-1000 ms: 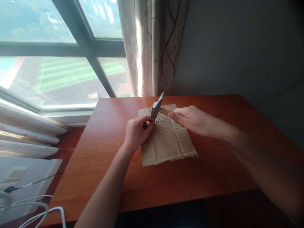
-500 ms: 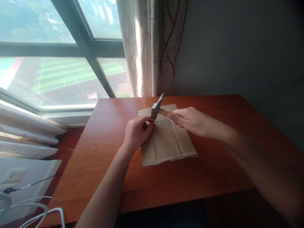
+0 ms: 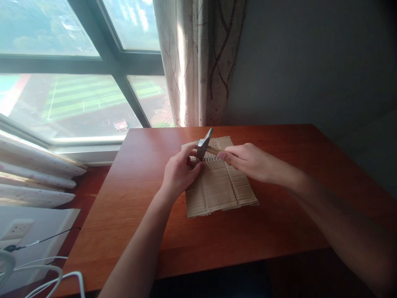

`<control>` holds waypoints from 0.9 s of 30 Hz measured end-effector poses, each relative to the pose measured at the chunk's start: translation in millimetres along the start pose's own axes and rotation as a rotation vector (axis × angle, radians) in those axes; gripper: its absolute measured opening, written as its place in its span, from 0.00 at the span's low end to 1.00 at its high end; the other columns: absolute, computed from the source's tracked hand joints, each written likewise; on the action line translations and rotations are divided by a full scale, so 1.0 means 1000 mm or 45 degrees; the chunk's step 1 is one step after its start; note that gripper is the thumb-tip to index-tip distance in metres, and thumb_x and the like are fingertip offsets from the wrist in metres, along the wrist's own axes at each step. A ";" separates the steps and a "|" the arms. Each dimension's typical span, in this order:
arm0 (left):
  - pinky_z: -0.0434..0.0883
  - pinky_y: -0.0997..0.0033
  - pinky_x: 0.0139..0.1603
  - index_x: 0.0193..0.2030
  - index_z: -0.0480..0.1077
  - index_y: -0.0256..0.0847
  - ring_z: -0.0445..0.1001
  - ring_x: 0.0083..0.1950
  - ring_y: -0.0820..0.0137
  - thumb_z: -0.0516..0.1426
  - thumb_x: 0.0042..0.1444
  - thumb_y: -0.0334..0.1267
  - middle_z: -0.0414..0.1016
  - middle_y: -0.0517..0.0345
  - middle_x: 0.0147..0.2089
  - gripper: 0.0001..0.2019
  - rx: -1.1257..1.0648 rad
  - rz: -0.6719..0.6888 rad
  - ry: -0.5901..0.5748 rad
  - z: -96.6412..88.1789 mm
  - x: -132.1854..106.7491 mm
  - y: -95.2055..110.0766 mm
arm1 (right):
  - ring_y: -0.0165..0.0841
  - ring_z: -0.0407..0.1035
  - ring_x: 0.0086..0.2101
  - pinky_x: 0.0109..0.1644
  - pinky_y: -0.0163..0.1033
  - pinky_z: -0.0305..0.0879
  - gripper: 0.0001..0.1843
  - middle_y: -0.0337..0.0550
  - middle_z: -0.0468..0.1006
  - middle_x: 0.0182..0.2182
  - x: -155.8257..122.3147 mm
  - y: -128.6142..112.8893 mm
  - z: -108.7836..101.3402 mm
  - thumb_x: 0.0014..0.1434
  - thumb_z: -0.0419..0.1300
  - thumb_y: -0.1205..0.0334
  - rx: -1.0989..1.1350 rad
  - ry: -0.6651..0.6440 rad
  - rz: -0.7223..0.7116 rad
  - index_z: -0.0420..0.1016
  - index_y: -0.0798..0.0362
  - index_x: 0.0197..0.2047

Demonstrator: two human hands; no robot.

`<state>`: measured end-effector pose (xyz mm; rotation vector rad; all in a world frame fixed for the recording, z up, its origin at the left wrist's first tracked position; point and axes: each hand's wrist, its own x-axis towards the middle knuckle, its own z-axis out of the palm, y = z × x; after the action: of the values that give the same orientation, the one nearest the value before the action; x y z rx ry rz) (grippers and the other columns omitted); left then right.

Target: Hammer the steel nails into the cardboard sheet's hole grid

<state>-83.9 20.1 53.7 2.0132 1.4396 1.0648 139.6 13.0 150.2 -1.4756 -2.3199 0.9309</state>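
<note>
A flat piece of cardboard (image 3: 218,186) lies on the reddish wooden table (image 3: 266,231). A row of small nails (image 3: 211,157) stands in its far part. My right hand (image 3: 248,161) is closed round the wooden handle of a hammer (image 3: 204,143), whose metal head hangs just above the left end of the nail row. My left hand (image 3: 179,171) rests on the cardboard's left edge, its fingertips pinched together right under the hammer head; what they hold is too small to make out.
A window (image 3: 71,82) and a patterned curtain (image 3: 198,62) stand behind the table. At the lower left are a white box with a wall socket (image 3: 17,227) and white cables (image 3: 52,275). A grey wall rises at the right.
The hammer head has come down a little toward my left fingertips and the nail row. My left hand has stayed in place.
</note>
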 end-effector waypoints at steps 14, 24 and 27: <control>0.69 0.74 0.32 0.50 0.73 0.46 0.69 0.29 0.75 0.62 0.52 0.34 0.80 0.60 0.43 0.17 -0.015 0.006 -0.012 0.000 0.000 -0.001 | 0.28 0.56 0.25 0.30 0.36 0.47 0.30 0.35 0.62 0.22 -0.001 0.006 0.004 0.66 0.47 0.35 0.060 0.038 0.020 0.59 0.52 0.26; 0.70 0.73 0.34 0.47 0.74 0.45 0.69 0.30 0.74 0.62 0.53 0.35 0.81 0.59 0.42 0.14 -0.009 0.026 -0.003 0.001 0.000 -0.001 | 0.26 0.57 0.22 0.25 0.35 0.55 0.18 0.32 0.62 0.25 -0.017 0.053 0.014 0.60 0.61 0.45 0.935 0.457 0.131 0.66 0.52 0.39; 0.70 0.73 0.34 0.46 0.74 0.45 0.69 0.31 0.74 0.62 0.53 0.35 0.81 0.59 0.42 0.13 -0.007 0.024 -0.005 0.000 0.000 0.000 | 0.28 0.61 0.22 0.27 0.37 0.59 0.17 0.33 0.65 0.24 -0.023 0.082 0.017 0.58 0.62 0.47 0.900 0.609 0.163 0.67 0.52 0.38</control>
<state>-83.4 20.1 54.0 2.0279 1.4169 1.0710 201.1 10.3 88.3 -1.3396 -1.3699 1.1185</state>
